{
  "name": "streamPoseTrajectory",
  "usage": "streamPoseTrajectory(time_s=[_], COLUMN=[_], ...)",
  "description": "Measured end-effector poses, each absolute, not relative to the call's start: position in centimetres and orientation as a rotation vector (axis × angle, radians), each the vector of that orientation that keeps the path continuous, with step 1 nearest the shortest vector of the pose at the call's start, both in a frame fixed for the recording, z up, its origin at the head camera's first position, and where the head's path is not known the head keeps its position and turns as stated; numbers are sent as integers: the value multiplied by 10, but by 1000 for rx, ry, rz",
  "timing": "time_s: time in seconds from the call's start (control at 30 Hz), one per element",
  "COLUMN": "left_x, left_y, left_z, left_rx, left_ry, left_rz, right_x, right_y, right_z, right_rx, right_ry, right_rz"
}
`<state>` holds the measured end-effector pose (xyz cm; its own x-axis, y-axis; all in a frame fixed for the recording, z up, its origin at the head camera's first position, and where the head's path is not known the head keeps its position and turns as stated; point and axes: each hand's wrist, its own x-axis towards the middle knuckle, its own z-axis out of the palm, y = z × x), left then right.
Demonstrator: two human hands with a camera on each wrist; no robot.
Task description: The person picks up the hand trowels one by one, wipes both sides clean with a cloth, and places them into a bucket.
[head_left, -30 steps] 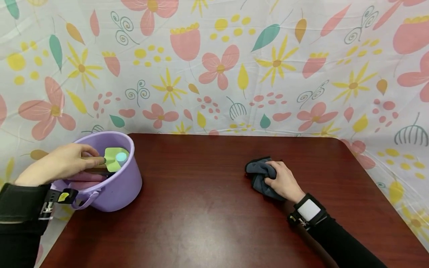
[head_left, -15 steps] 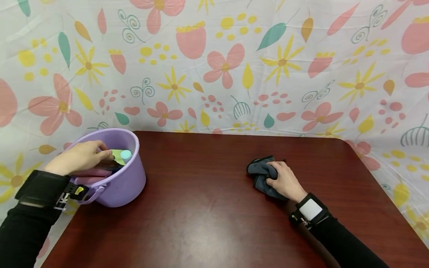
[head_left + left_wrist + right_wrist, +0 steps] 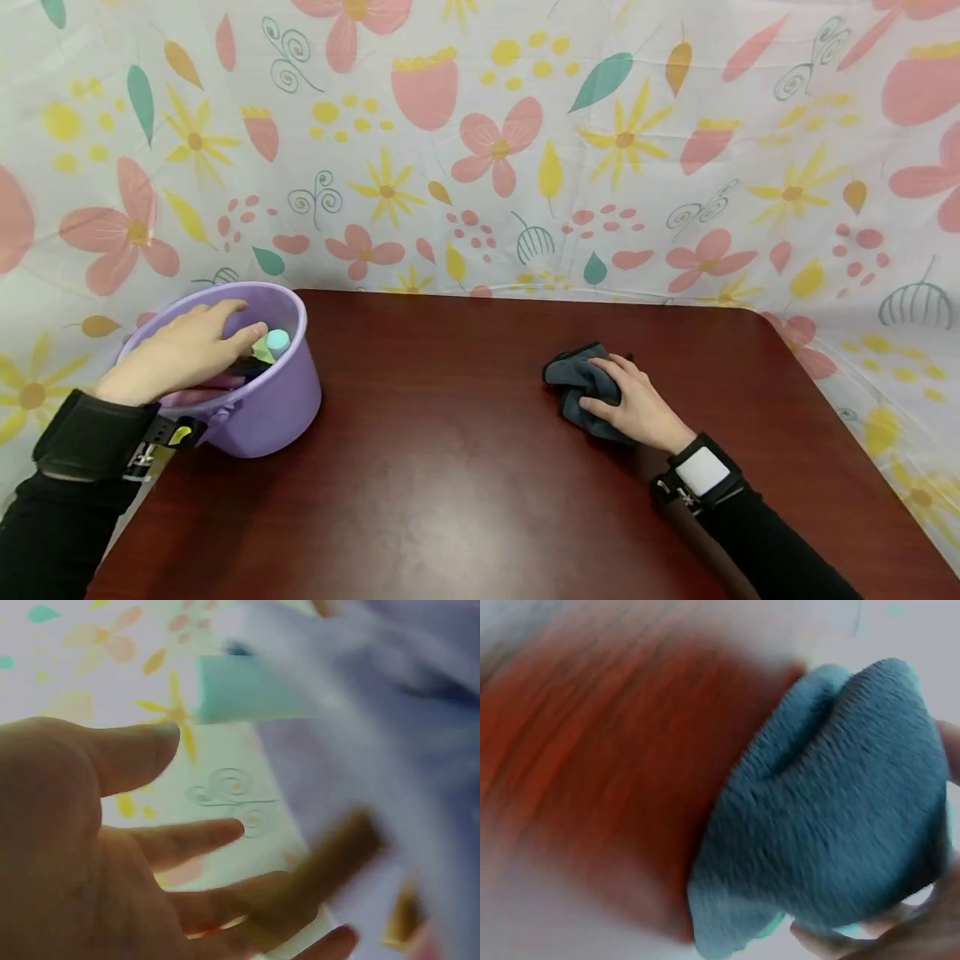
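My left hand [image 3: 180, 350] reaches into a purple bucket [image 3: 281, 408] at the table's left edge, fingers stretched out over what lies inside. A green spatula head [image 3: 262, 351] and a light-blue cap [image 3: 278, 338] show past the fingertips. In the blurred left wrist view the left hand [image 3: 90, 847] is spread, and a wooden handle [image 3: 337, 855] lies just beyond the fingers, not gripped. My right hand [image 3: 633, 404] grips a bunched grey cloth [image 3: 573, 385] on the dark red table [image 3: 450, 467]. The right wrist view shows the cloth [image 3: 832, 810] close up.
A flowered sheet [image 3: 480, 150] hangs as a backdrop behind the table and drapes down at both sides. The bucket stands partly over the table's left corner. Pink things lie deep in the bucket, mostly hidden by my hand.
My left hand lowered the green spatula into the bucket and let go of its handle; the fingers are now straight. The right hand and cloth shifted slightly left.
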<state>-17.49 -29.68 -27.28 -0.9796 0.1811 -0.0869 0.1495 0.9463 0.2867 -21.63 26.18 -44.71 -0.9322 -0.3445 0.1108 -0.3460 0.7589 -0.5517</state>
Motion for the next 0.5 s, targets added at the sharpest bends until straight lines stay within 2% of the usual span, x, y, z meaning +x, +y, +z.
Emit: streamPoseTrajectory(time_s=[0.3, 0.5], left_x=[-161, -170], left_y=[-245, -196], left_z=[-260, -263], left_rx=[428, 595], left_ry=[3192, 3172], left_rz=[374, 488], right_x=[-213, -220], right_y=[264, 241], right_z=[-407, -377], right_rx=[545, 533], right_ry=[-2836, -2728], right_rz=[919, 789])
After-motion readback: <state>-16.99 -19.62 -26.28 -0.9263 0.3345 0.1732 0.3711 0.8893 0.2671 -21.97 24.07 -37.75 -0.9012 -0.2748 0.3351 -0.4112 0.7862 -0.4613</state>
